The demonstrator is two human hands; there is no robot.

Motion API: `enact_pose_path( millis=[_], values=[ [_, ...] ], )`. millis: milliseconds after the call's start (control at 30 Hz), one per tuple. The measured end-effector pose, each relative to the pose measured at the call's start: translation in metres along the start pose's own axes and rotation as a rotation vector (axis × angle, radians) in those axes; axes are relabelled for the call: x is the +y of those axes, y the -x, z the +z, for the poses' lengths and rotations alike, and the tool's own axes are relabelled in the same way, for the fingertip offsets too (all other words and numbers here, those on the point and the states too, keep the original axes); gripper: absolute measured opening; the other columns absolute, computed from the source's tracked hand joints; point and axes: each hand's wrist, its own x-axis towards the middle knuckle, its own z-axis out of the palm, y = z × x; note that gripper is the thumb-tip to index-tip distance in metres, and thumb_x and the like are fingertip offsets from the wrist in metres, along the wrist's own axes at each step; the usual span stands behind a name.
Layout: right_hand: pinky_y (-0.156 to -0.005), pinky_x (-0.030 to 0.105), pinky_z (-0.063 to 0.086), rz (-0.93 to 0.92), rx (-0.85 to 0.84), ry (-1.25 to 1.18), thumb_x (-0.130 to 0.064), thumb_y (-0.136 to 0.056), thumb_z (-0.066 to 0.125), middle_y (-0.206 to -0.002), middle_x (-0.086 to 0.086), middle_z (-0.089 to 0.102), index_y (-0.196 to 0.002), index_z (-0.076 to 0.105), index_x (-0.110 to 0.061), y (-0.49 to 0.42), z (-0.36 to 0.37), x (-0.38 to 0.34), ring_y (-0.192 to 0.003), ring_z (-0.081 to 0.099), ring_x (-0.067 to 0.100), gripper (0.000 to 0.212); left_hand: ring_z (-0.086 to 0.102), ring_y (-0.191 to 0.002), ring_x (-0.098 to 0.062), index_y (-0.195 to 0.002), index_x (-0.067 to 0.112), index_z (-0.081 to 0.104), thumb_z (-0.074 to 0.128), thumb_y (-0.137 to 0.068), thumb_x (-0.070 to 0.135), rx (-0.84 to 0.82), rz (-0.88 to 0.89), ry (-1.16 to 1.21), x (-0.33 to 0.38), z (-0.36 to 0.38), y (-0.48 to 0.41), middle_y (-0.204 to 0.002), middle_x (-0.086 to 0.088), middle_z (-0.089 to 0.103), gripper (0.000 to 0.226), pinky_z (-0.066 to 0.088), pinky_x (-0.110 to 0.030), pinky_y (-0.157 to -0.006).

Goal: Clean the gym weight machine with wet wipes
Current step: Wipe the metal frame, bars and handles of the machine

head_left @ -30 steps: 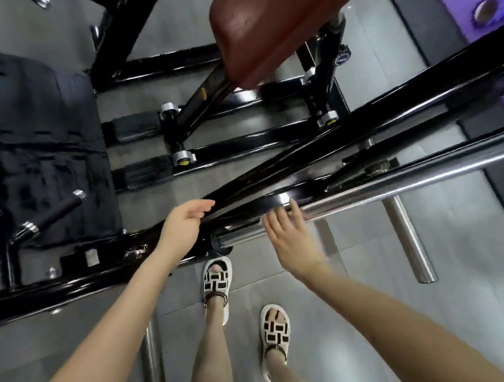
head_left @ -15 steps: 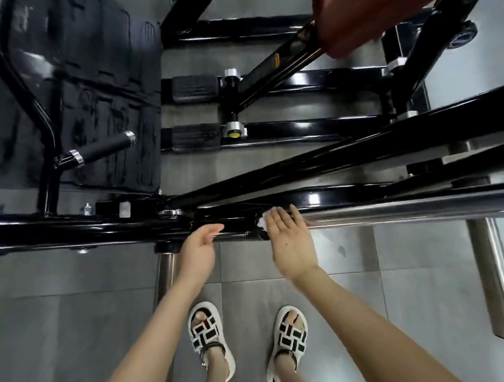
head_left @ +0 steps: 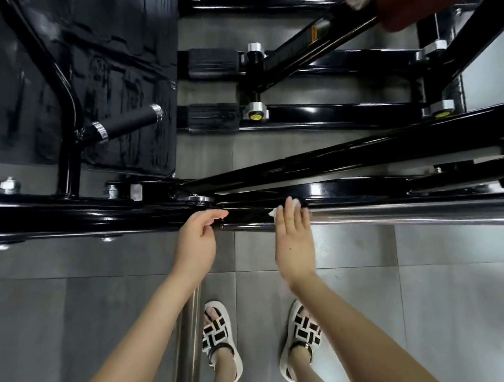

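I have the right hand (head_left: 294,242) laid flat on the weight machine's glossy black steel frame beam (head_left: 68,213). Its fingers are straight and close together, and they press a small white wet wipe (head_left: 273,213) against the beam. Only two bits of the wipe show past the fingertips. It sits at the point where the black beam meets the long polished chrome bar (head_left: 419,212), which runs off to the right edge of the frame.

The left hand (head_left: 197,240) hangs just beside it, to the left. Its fingers are loosely curled and hold nothing. Thumb and forefinger reach over the beam's near edge, and I cannot tell whether they touch it.

Beyond the beam lie a black rubber footplate (head_left: 121,52) and a short black grip handle with chrome collars (head_left: 129,121). Below my hands I see grey floor tiles (head_left: 444,288) and a pair of white-and-black strapped sandals (head_left: 218,335).
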Motion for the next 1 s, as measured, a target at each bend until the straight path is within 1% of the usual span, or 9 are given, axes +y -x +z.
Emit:
enact_pose_path(
  millis=[133,200,300,400,467,567,733,867,1000],
  values=[
    [-0.115,0.05,0.005,0.065,-0.101,0.127,-0.009,-0.087,0.019,-0.142,0.029,0.036,-0.133,0.042,0.006,-0.041,-0.017,-0.015,-0.135,0.031,0.042,0.053,0.056,-0.101,-0.016,-0.096,0.013,0.069,0.038,-0.077,-0.02,0.025,0.139,-0.158,-0.016,-0.026,0.014,-0.097,0.012,0.059,0.05,0.041,-0.022,-0.09],
    [-0.114,0.047,0.02,0.12,-0.061,0.011,-0.006,-0.081,0.024,-0.123,0.028,0.056,-0.113,0.059,0.006,-0.048,-0.016,-0.033,-0.123,0.049,0.036,0.049,0.057,-0.099,-0.017,-0.095,0.014,0.07,0.04,-0.077,-0.02,0.032,0.148,-0.205,-0.026,-0.037,0.021,-0.095,0.016,0.058,0.048,0.045,-0.03,-0.088],
    [-0.114,0.038,0.018,0.047,-0.067,-0.512,0.006,-0.083,0.038,-0.12,0.023,0.056,-0.113,0.059,0.004,-0.046,-0.016,-0.078,-0.12,0.048,0.036,0.036,0.057,-0.099,-0.017,-0.093,0.015,0.07,0.04,-0.075,-0.02,0.052,0.119,-0.211,-0.042,-0.051,0.03,-0.094,0.016,0.059,0.049,0.044,-0.029,-0.087],
    [-0.116,0.024,0.008,0.136,-0.104,-1.023,-0.005,-0.099,0.035,-0.144,0.012,0.041,-0.131,0.049,-0.003,-0.039,-0.039,-0.136,-0.138,0.031,0.023,0.036,0.057,-0.097,-0.014,-0.092,0.013,0.07,0.038,-0.074,-0.022,0.094,0.073,-0.193,-0.047,-0.064,0.037,-0.093,0.015,0.06,0.051,0.041,-0.019,-0.086],
    [-0.114,0.016,0.0,0.089,-0.097,-1.162,-0.011,-0.101,0.031,-0.15,0.005,0.032,-0.136,0.045,-0.008,-0.032,-0.05,-0.154,-0.142,0.021,0.013,0.038,0.056,-0.096,-0.011,-0.092,0.013,0.069,0.037,-0.074,-0.022,0.123,0.064,-0.173,-0.044,-0.075,0.04,-0.093,0.018,0.057,0.051,0.042,-0.02,-0.089],
    [-0.111,0.017,-0.006,-0.001,-0.131,-1.106,-0.018,-0.102,0.032,-0.151,-0.002,0.03,-0.141,0.038,-0.014,-0.029,-0.04,-0.138,-0.141,0.016,0.006,0.04,0.056,-0.098,-0.01,-0.095,0.014,0.068,0.039,-0.078,-0.02,0.184,0.096,-0.161,-0.035,-0.092,0.042,-0.097,0.013,0.058,0.047,0.042,-0.025,-0.091],
    [-0.117,0.033,-0.008,0.255,-0.178,-1.096,-0.028,-0.103,0.027,-0.156,0.004,0.018,-0.147,0.025,-0.013,-0.031,-0.048,-0.159,-0.145,0.005,0.014,0.046,0.057,-0.101,-0.017,-0.107,0.014,0.065,0.044,-0.087,-0.003,0.322,0.175,-0.142,-0.017,-0.129,0.045,-0.098,0.013,0.058,0.034,0.046,-0.034,-0.091],
    [-0.112,0.027,-0.013,0.062,-0.087,-1.23,-0.036,-0.095,0.021,-0.151,-0.006,0.025,-0.145,0.031,-0.015,-0.02,-0.092,-0.216,-0.142,0.007,0.006,0.055,0.059,-0.094,-0.014,-0.112,0.014,0.059,0.045,-0.09,0.022,0.489,0.134,-0.06,-0.008,-0.158,0.055,-0.096,0.004,0.063,0.027,0.045,-0.028,-0.087],
    [-0.113,0.026,-0.008,0.022,-0.055,-1.188,-0.027,-0.098,0.026,-0.148,-0.005,0.031,-0.143,0.035,-0.017,-0.021,-0.088,-0.209,-0.141,0.015,0.007,0.047,0.059,-0.077,-0.002,-0.094,0.012,0.051,0.059,-0.091,0.024,0.72,0.015,0.034,0.007,-0.186,0.061,-0.084,0.005,0.059,0.014,0.045,-0.014,-0.074]
  ],
)
